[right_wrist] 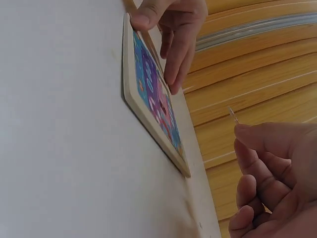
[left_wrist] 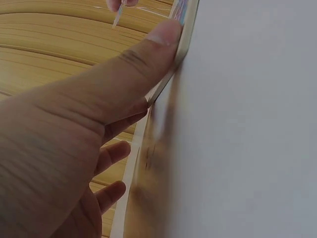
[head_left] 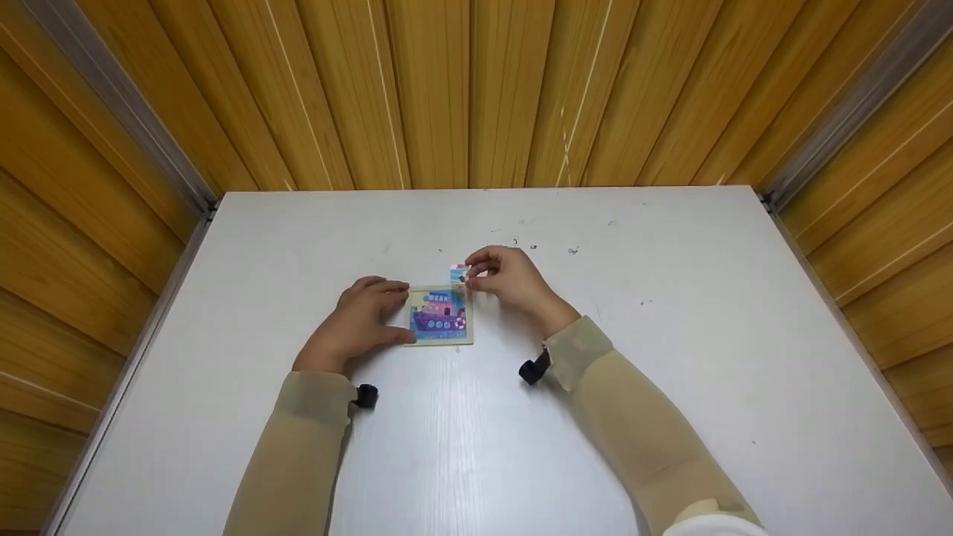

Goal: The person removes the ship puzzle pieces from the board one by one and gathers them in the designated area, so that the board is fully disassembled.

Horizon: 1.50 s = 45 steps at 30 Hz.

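A small square picture puzzle [head_left: 439, 316] with a pale frame lies on the white table and shows a purple and pink ship on blue. My left hand [head_left: 365, 316] holds its left side, the thumb [left_wrist: 161, 37] at the near corner and the fingers toward the far corner. Above the puzzle's far right corner, my right hand [head_left: 514, 279] pinches a thin, light blue and white puzzle piece [head_left: 458, 274] between thumb and fingertips. Seen edge-on in the right wrist view, the piece [right_wrist: 233, 115] sticks out past the thumb, raised off the puzzle.
The white table [head_left: 417, 454] stretches around both hands, with small dark marks [head_left: 533, 246] beyond the right hand. Wood-look panels [head_left: 469, 89] stand behind and at both sides. A white rounded object [head_left: 715, 525] shows at the bottom right, by the right sleeve.
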Each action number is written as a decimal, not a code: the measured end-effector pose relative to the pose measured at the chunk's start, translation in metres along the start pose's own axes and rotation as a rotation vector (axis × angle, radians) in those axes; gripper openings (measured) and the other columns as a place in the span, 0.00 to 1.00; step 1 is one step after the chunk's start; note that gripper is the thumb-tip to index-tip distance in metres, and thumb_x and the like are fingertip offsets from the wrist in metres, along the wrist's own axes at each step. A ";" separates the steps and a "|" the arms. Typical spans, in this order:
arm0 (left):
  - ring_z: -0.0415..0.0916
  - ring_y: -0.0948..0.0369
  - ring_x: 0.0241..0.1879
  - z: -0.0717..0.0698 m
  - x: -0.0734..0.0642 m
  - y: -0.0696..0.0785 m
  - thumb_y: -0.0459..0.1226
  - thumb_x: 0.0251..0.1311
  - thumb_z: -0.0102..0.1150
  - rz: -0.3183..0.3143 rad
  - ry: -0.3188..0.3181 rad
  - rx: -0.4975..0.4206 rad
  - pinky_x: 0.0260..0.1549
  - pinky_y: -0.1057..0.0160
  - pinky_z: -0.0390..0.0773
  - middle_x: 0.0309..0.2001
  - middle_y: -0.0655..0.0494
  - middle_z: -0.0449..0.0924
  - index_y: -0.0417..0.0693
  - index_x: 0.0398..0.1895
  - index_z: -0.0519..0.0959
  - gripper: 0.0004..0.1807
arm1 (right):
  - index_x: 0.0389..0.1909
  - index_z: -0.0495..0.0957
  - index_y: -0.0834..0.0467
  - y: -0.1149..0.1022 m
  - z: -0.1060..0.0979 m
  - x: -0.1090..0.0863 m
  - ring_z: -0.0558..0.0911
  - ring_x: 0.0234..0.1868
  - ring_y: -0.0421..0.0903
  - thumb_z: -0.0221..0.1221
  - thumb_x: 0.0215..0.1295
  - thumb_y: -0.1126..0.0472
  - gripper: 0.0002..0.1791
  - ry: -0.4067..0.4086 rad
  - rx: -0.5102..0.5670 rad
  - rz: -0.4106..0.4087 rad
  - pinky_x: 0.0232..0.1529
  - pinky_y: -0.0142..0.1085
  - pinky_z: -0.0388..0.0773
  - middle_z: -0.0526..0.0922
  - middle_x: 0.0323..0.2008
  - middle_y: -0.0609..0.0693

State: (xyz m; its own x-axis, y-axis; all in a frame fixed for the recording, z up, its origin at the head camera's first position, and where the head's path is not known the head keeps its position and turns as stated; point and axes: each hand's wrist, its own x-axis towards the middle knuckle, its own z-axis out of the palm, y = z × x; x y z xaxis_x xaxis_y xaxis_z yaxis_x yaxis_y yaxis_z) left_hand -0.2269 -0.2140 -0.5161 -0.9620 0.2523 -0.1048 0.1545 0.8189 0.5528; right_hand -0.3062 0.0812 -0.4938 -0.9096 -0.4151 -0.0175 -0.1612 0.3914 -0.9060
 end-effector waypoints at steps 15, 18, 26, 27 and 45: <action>0.54 0.44 0.91 0.000 0.000 -0.004 0.50 0.59 0.87 0.008 0.015 -0.013 0.90 0.33 0.52 0.86 0.55 0.73 0.52 0.80 0.80 0.45 | 0.63 0.87 0.66 0.027 -0.062 -0.002 0.82 0.46 0.42 0.73 0.72 0.69 0.20 0.108 -0.034 0.050 0.45 0.26 0.76 0.93 0.50 0.60; 0.55 0.44 0.90 0.000 0.000 -0.005 0.50 0.60 0.87 0.013 0.017 -0.006 0.90 0.33 0.53 0.85 0.55 0.73 0.52 0.80 0.80 0.45 | 0.64 0.87 0.66 0.034 -0.070 -0.004 0.82 0.45 0.42 0.73 0.72 0.69 0.21 0.139 -0.028 0.047 0.42 0.26 0.76 0.93 0.50 0.62; 0.54 0.43 0.91 0.001 0.000 -0.005 0.51 0.60 0.87 0.029 0.005 0.015 0.90 0.32 0.52 0.85 0.54 0.73 0.50 0.80 0.80 0.46 | 0.66 0.87 0.65 0.049 -0.083 -0.006 0.82 0.51 0.42 0.71 0.74 0.69 0.21 0.181 -0.031 0.119 0.51 0.27 0.78 0.93 0.53 0.58; 0.54 0.42 0.91 0.001 0.000 -0.005 0.51 0.60 0.87 0.031 0.007 0.016 0.90 0.32 0.52 0.85 0.54 0.73 0.50 0.80 0.80 0.46 | 0.66 0.87 0.64 0.050 -0.084 -0.005 0.82 0.52 0.44 0.70 0.74 0.70 0.21 0.188 -0.027 0.128 0.54 0.28 0.77 0.93 0.53 0.59; 0.54 0.44 0.91 0.004 -0.001 -0.007 0.51 0.60 0.87 -0.022 0.010 -0.008 0.90 0.32 0.54 0.85 0.56 0.73 0.55 0.80 0.81 0.44 | 0.65 0.87 0.63 0.062 -0.090 -0.005 0.85 0.53 0.48 0.69 0.75 0.71 0.19 0.177 -0.128 0.223 0.54 0.32 0.82 0.91 0.53 0.59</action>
State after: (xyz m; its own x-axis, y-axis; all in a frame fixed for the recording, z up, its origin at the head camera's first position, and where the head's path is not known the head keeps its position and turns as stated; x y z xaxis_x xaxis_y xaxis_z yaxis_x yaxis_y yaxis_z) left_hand -0.2261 -0.2181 -0.5230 -0.9673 0.2293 -0.1088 0.1316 0.8197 0.5574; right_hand -0.3463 0.1816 -0.5116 -0.9788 -0.1620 -0.1254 0.0131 0.5616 -0.8273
